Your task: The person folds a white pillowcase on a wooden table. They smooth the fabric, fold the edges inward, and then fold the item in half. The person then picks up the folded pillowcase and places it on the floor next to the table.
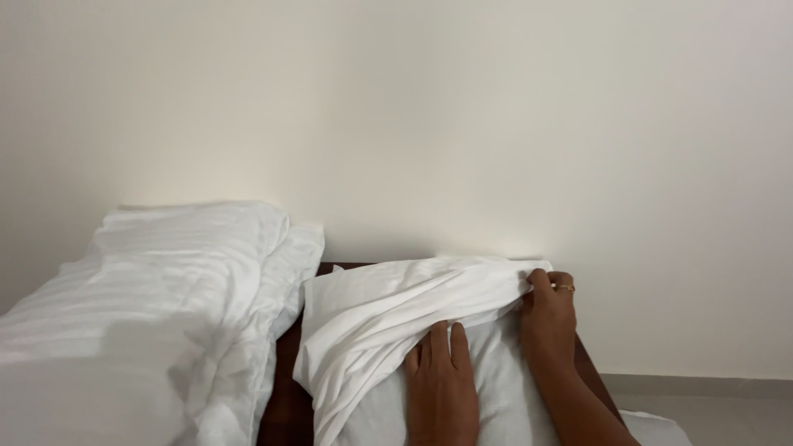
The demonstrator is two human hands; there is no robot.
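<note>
The left hand (439, 388) lies flat, fingers spread, on a white pillow (496, 388) half inside its white pillowcase (396, 310). The right hand (547, 318) pinches the pillowcase's far corner. The pillow rests on a dark wooden surface (285, 405), long axis running toward the wall (496, 124). White bedding (157, 306) is heaped just left.
</note>
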